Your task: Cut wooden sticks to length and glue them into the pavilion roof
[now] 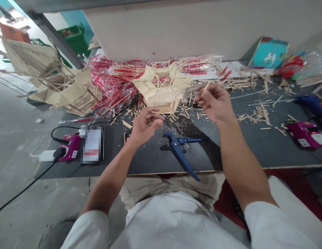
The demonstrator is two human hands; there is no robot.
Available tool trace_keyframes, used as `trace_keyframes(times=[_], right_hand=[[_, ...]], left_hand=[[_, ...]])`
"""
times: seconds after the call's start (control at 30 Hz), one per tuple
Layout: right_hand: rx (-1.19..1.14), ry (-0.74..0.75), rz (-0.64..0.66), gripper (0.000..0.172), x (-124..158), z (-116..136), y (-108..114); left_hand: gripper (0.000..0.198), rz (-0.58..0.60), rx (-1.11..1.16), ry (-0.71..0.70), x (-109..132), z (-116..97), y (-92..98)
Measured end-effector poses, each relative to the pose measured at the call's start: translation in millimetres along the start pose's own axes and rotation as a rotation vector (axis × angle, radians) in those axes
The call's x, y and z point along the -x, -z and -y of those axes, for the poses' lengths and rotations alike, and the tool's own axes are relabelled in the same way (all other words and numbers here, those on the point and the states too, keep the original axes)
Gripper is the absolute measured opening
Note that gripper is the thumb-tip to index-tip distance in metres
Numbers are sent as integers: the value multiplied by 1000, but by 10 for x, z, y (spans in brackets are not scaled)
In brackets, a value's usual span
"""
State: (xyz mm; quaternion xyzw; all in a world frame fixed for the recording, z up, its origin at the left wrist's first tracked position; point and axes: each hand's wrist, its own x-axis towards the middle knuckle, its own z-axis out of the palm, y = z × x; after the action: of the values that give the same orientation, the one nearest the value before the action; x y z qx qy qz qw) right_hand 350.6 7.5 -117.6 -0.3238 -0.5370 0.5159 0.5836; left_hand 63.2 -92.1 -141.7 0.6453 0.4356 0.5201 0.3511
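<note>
My right hand [215,102] pinches a short wooden stick [206,89] above the table's far half. By its fingertips is a blurred, see-through patch that I cannot make out. My left hand [146,126] hovers with fingers apart and loosely bent, nothing visible in it. Just beyond it stands a many-sided structure of glued wooden sticks [167,92], with pale slatted panels and a raised rim. Between my forearms lies a blue-handled cutter [180,152], its jaws toward the structure.
Red-and-clear wrappers [111,84] heap behind and left. A larger stick model [70,91] stands at the left end. A phone [92,145] lies beside a purple power strip [70,148]; another purple strip [307,134] and a blue glue gun [311,103] are right. Stick offcuts [261,114] litter the table.
</note>
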Motion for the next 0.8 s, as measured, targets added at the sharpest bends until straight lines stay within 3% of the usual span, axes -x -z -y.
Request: trace_keyframes(times=[0.13, 0.23, 0.37, 0.43, 0.5, 0.63, 0.8], right_hand=[[49, -42, 179, 47, 148, 87, -173], [84, -37, 168, 44, 144, 117, -106], [126, 86, 10, 37, 84, 155, 104], [178, 119, 10, 31, 107, 163, 102], [308, 111, 98, 24, 191, 153, -25], [591, 77, 313, 14, 452, 66, -473], [656, 143, 296, 12, 597, -112, -744]], left_hand=[[49, -207, 163, 32, -29, -106, 22], [44, -230, 131, 45, -52, -106, 79], [46, -8, 60, 63, -38, -58, 125], [45, 131, 42, 112, -15, -43, 81], [42, 188, 82, 189, 6, -39, -7], [39, 144, 201, 315, 15, -17, -180], [39, 110, 245, 364, 1, 46, -207]])
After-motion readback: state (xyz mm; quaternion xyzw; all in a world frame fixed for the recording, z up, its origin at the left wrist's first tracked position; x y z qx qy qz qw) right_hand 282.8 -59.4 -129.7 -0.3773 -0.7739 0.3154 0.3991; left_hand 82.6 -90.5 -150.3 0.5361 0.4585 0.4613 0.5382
